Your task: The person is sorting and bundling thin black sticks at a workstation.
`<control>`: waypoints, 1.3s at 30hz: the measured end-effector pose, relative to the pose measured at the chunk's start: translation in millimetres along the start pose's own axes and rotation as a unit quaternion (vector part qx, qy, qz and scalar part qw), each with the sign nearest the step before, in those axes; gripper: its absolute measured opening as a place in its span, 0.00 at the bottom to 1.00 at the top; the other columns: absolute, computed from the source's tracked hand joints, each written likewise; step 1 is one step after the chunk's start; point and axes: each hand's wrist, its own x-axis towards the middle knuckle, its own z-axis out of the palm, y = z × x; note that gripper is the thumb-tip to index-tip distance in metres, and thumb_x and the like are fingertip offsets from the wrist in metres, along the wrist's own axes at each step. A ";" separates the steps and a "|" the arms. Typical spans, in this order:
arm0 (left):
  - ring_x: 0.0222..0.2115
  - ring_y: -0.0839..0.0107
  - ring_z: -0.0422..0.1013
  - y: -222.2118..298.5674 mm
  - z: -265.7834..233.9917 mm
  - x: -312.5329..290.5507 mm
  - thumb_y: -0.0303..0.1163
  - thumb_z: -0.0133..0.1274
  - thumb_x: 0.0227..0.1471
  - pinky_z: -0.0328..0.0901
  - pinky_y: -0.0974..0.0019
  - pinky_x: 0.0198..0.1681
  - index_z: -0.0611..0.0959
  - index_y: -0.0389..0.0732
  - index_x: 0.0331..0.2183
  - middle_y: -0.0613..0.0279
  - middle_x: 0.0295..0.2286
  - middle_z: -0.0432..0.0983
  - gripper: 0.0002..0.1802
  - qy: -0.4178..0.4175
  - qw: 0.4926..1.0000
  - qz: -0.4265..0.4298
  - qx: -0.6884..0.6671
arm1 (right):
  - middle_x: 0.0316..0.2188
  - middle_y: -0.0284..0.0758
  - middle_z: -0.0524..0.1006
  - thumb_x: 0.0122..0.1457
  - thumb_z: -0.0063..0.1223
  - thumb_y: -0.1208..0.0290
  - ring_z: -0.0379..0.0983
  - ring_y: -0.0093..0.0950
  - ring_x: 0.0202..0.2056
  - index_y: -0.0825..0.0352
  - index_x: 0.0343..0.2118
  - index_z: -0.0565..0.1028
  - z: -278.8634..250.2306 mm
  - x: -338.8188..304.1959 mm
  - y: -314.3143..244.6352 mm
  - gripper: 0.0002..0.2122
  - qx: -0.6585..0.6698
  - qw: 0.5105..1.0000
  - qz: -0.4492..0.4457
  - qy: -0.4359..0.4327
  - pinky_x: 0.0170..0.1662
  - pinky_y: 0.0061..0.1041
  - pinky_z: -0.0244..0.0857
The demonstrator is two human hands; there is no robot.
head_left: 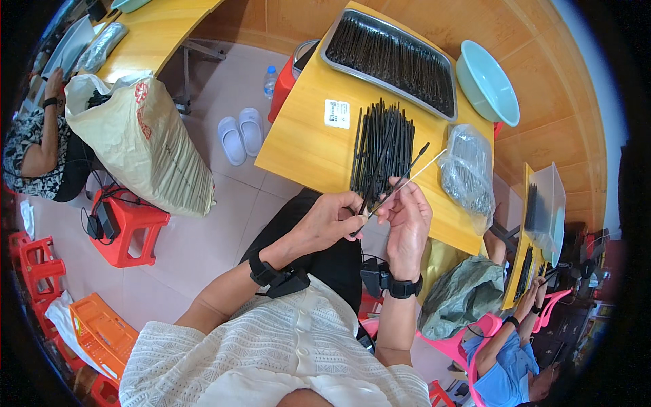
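Note:
My left hand [329,220] is closed in a pinch on the lower end of a thin black rod [418,157], which slants up to the right. Beside it my right hand [409,220] has its thumb and fingers closed on a thin silvery rod [432,161]. The near ends of both rods meet between my fingertips, and the exact contact is partly hidden. Just beyond my hands, a pile of black rods [383,139] lies on the yellow table [305,139]. Both wrists wear black straps with small boxes.
Behind the pile sits a metal tray [444,115] full of dark thin pieces, with a light-blue basin [485,81] beside it. A clear bag of rods [468,173] lies at the right edge. Left are a large woven sack [146,146] and red stool [125,234]. Two other people sit nearby.

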 end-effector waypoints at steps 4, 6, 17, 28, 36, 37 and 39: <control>0.23 0.78 0.71 0.3 -0.4 -0.1 0.25 0.48 0.49 0.67 0.77 0.24 0.70 0.33 0.27 0.65 0.22 0.68 0.06 0.007 1.000 -0.010 0.000 | 0.21 0.29 0.69 0.57 0.45 0.73 0.66 0.17 0.17 0.71 0.40 0.68 2.0 -1.0 -1.2 0.10 -0.026 0.999 -0.028 0.006 0.19 0.14 0.61; 0.23 0.77 0.71 -1.6 -0.3 0.5 0.25 0.48 0.49 0.67 0.76 0.24 0.69 0.33 0.26 0.64 0.22 0.69 0.06 0.002 1.000 -0.009 0.001 | 0.20 0.29 0.69 0.56 0.46 0.75 0.66 0.16 0.17 0.71 0.42 0.65 -1.2 0.0 4.4 0.12 -0.074 0.995 -0.073 0.006 0.19 0.13 0.60; 0.22 0.78 0.70 -4.8 -2.3 1.6 0.24 0.49 0.49 0.66 0.76 0.23 0.69 0.33 0.26 0.65 0.22 0.67 0.06 -0.013 1.000 -0.004 -0.010 | 0.22 0.29 0.70 0.54 0.48 0.78 0.66 0.15 0.18 0.69 0.50 0.61 -4.3 3.5 7.9 0.20 -0.177 0.971 -0.162 0.007 0.19 0.10 0.58; 0.22 0.80 0.68 -1.7 -2.2 1.2 0.23 0.48 0.48 0.64 0.77 0.22 0.68 0.35 0.25 0.67 0.21 0.66 0.06 -0.014 1.000 0.003 -0.012 | 0.19 0.26 0.67 0.51 0.50 0.82 0.64 0.13 0.17 0.70 0.48 0.64 -9.7 10.7 6.6 0.19 -0.168 0.975 -0.142 -0.029 0.19 0.10 0.59; 0.21 0.82 0.65 1.3 -0.2 -0.8 0.20 0.48 0.45 0.62 0.77 0.23 0.68 0.35 0.25 0.69 0.20 0.64 0.05 -0.014 0.999 0.032 -0.029 | 0.18 0.28 0.67 0.51 0.51 0.83 0.63 0.14 0.16 0.70 0.44 0.66 -7.3 9.3 4.8 0.16 -0.155 0.976 -0.144 -0.043 0.19 0.12 0.60; 0.21 0.82 0.65 -2.2 -0.4 0.7 0.20 0.48 0.45 0.62 0.77 0.23 0.68 0.35 0.25 0.69 0.20 0.64 0.05 -0.013 0.999 0.033 -0.029 | 0.18 0.28 0.67 0.51 0.51 0.83 0.63 0.14 0.16 0.70 0.44 0.66 -5.9 8.4 3.8 0.16 -0.159 0.976 -0.144 -0.041 0.19 0.12 0.60; 0.21 0.84 0.63 -11.0 -1.0 5.1 0.20 0.49 0.44 0.59 0.78 0.23 0.68 0.36 0.24 0.71 0.19 0.63 0.05 -0.004 0.997 0.072 -0.029 | 0.18 0.29 0.68 0.51 0.51 0.83 0.63 0.14 0.16 0.70 0.44 0.66 -4.6 7.8 3.8 0.16 -0.152 0.977 -0.144 -0.051 0.19 0.12 0.60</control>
